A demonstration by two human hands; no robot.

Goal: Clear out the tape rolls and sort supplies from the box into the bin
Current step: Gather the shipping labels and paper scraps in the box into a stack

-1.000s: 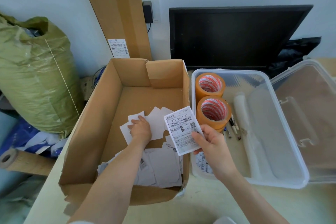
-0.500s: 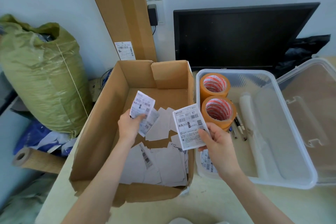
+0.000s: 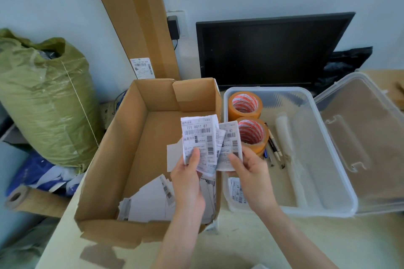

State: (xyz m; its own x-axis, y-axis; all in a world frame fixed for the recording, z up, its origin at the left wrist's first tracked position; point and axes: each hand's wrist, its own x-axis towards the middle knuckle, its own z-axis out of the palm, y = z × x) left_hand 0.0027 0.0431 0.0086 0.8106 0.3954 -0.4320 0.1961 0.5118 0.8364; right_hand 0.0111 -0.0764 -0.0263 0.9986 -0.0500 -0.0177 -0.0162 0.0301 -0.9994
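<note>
An open cardboard box (image 3: 122,144) holds several white barcode labels (image 3: 153,201) on its floor. My left hand (image 3: 188,179) pinches a small bunch of labels (image 3: 199,135) above the box's right side. Beside it, my right hand (image 3: 251,172) pinches one label (image 3: 229,144) that overlaps the left bunch. A clear plastic bin (image 3: 341,181) to the right contains two orange tape rolls (image 3: 244,105) (image 3: 253,133), some pens (image 3: 274,146), a white rolled sheet (image 3: 288,150) and a label (image 3: 237,192) at its near left corner.
The bin's clear lid (image 3: 367,137) lies open to the right. A black monitor (image 3: 269,50) leans on the wall behind. A tall cardboard sheet (image 3: 135,17) stands behind the box. A green sack (image 3: 43,102) sits to the left, with a cardboard tube (image 3: 24,197) below it.
My left hand lifted labels out of the box and carried them right, up against the label in my right hand. The two hands now meet over the box's right wall.
</note>
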